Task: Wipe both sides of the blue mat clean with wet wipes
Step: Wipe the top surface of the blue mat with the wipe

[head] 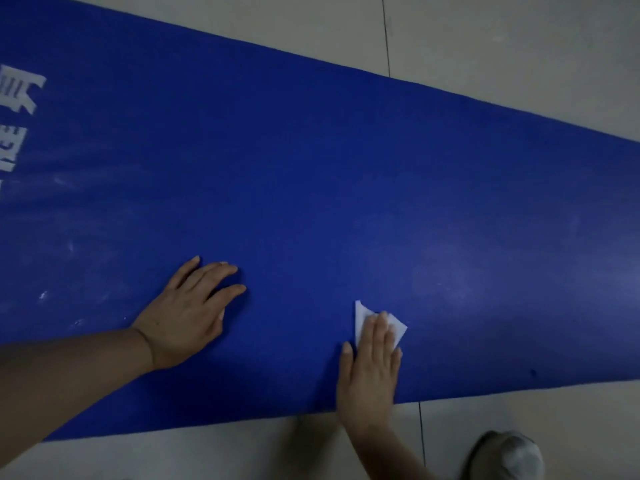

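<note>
The room is looking dim and flat, with no hard shadows falling anywhere. A soft pale sheen is spreading across the blue mat [346, 185] toward its right end. Everything is coming through slightly soft and grainy, and the wide lens is bending the mat's edges, stretching things at the corners.

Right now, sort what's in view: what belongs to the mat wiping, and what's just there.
In the job: mat; wipe, pressed flat under the right hand; left hand, resting flat on the mat.

Just there: tiled floor; shoe at the near edge; white print on the mat.
</note>
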Action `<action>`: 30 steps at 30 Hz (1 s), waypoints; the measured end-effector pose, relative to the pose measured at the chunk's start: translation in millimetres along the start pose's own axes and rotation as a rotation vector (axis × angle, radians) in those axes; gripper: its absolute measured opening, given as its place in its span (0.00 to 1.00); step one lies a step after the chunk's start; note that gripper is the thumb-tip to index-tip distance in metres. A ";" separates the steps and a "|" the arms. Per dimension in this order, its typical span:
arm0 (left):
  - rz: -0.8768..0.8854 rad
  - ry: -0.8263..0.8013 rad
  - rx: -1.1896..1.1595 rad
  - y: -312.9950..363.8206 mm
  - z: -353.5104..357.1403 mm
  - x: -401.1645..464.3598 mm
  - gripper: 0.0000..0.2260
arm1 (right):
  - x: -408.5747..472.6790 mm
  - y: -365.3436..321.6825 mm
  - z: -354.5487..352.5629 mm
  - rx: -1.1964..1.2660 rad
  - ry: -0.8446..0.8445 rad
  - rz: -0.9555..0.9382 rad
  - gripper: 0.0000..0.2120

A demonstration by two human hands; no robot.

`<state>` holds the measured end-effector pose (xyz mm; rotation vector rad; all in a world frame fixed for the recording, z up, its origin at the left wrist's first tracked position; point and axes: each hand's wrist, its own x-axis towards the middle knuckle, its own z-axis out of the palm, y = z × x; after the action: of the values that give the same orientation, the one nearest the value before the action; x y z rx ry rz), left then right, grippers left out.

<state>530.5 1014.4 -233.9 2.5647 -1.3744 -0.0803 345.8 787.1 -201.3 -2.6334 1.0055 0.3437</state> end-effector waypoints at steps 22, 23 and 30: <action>0.011 -0.012 0.007 -0.1 -3.3 1.8 0.20 | 7.1 -51.0 16.9 -0.126 0.055 -0.368 0.29; 0.012 -0.008 0.004 0.0 -3.1 2.0 0.19 | 16.5 -41.3 13.3 -0.098 0.075 -0.288 0.30; 0.007 -0.018 0.022 -1.1 -2.1 1.3 0.20 | 4.8 -43.0 15.5 -0.030 0.084 -0.114 0.31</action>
<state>532.4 1014.3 -232.0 2.5830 -1.3979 -0.0872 376.7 820.3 -209.0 -2.7385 0.8773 0.2259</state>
